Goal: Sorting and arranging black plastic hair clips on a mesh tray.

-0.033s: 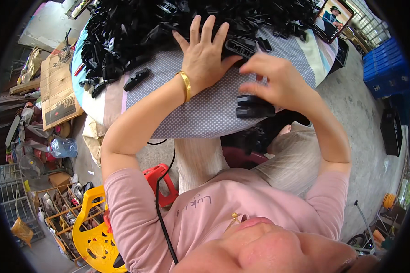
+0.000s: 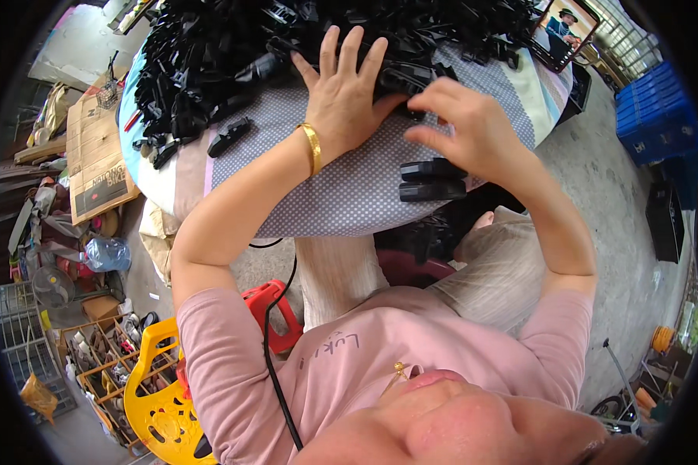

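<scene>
My left hand (image 2: 345, 97) has its fingers spread over the near edge of a heap of small black plastic parts (image 2: 209, 54). A gold bangle (image 2: 312, 149) is on that wrist. My right hand (image 2: 473, 128) hovers to the right of it, fingers bent and the thumb apart, with nothing visible in its grasp. Just beyond its fingertips, a longer black plastic piece (image 2: 407, 76) lies by my left thumb. Two dark, rounded black pieces (image 2: 432, 190) sit side by side at the table's near edge, below my right hand. One loose black part (image 2: 230, 137) rests left of my left forearm.
The round table has a dotted grey cloth (image 2: 326, 205). A phone (image 2: 564, 35) stands at its far right. Blue crates (image 2: 655, 116) are on the right; a yellow chair (image 2: 159, 403), a red stool (image 2: 275, 314) and flattened cardboard (image 2: 97, 163) are on the left. A black cable (image 2: 269, 349) hangs beside me.
The whole view has shifted very slightly. My right hand's fingers are a little higher and the hand is turned slightly; my left hand stays on the heap.
</scene>
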A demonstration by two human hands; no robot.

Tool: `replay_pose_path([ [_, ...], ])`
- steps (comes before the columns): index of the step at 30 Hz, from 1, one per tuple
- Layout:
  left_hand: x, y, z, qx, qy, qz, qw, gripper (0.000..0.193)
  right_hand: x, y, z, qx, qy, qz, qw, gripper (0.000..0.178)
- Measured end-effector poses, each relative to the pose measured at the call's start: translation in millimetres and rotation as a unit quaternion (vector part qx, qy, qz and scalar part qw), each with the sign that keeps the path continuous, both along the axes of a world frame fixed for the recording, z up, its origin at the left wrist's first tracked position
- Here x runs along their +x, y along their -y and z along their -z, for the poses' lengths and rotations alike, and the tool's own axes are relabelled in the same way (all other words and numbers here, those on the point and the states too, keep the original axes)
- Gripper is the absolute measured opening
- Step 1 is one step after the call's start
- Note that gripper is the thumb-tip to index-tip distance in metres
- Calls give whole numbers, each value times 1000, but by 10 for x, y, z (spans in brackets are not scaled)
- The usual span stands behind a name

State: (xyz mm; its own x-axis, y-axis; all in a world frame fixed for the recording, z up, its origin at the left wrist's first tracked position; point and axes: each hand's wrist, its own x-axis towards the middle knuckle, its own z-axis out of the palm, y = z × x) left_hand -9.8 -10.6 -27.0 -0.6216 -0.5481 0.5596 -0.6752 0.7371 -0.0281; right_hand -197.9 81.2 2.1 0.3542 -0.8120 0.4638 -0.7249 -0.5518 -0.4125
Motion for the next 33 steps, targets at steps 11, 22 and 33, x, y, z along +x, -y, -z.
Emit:
replay_pose_path([
  [11, 105, -20, -131, -106, 12, 111, 988, 38, 111, 150, 151, -104, -43, 37, 993, 27],
  [22, 186, -217, -314, -65, -21, 136, 988, 30, -26, 175, 209, -51, -3, 56, 997, 28],
  [33, 240, -355, -440, 230, 27, -13, 973, 57, -143, 133, 65, 58, 18, 20, 998, 34],
])
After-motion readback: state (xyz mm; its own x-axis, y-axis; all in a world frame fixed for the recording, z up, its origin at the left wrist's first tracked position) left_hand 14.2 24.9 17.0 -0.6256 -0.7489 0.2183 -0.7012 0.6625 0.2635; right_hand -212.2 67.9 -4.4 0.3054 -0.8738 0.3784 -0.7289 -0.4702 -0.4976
